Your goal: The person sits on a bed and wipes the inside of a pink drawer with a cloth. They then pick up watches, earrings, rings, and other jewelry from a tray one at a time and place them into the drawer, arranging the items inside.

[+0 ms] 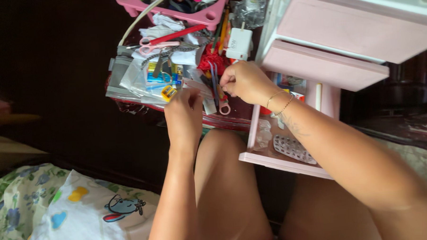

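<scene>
Over the cluttered tray (127, 97), at the middle of the head view, the left hand (184, 117) and the right hand (244, 81) pinch the two ends of a small flat strip (196, 85). Its long axis runs left to right, tilting slightly nearer at the right. The tray holds pink scissors (159, 44), batteries (160, 75) and a white charger (239, 43). An open pink drawer (281, 161) at the right holds a pill pack (294, 149).

Pink drawer unit (343, 30), dark floor (55, 68)
</scene>
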